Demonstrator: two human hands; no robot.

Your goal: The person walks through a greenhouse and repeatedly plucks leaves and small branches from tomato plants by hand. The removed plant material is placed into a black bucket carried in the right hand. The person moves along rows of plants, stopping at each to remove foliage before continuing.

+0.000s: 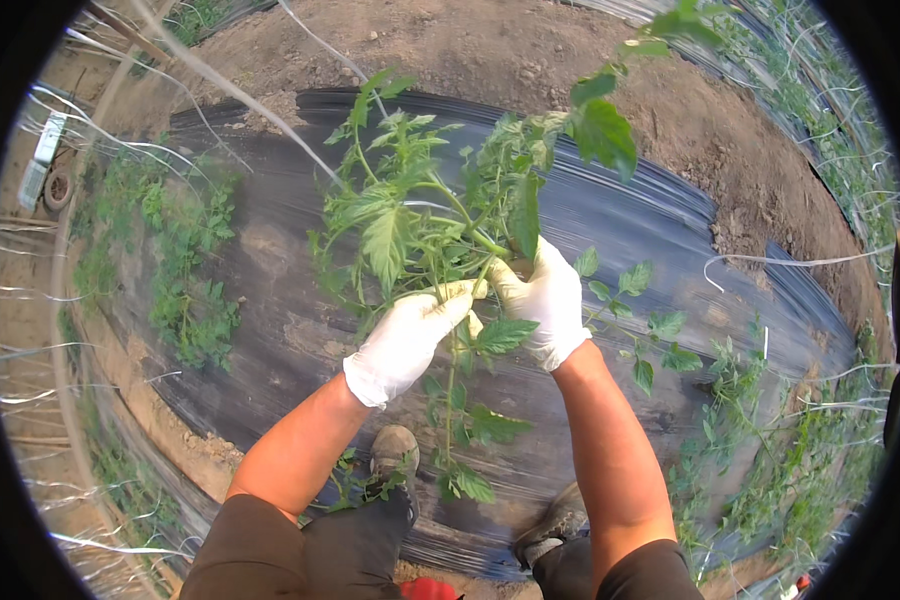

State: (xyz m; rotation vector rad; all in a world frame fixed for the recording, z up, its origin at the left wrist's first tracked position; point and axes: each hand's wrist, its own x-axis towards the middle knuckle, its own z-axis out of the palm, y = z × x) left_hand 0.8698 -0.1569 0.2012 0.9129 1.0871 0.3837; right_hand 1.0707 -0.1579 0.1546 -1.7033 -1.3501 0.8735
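A leafy tomato plant [390,225] rises in front of me, its thick green stem [465,221] slanting down to my gloves. My left hand [412,330], in a thin white glove with yellow-green stains on the fingers, pinches a leaf stalk [482,279] close to the stem. Gloved the same way, my right hand [544,300] grips the stem just beside it; foliage partly covers its fingertips. A leafy shoot [450,420] hangs below both hands. White twine [270,120] runs down into the plant's top from the upper left.
Black plastic mulch film [270,300] covers the bed under my shoes [394,454]. Bare soil [480,45] borders it. More tomato plants grow at left [172,255] and right [772,442]. Loose twine [795,261] crosses at right. A wheeled cart [41,165] stands far left.
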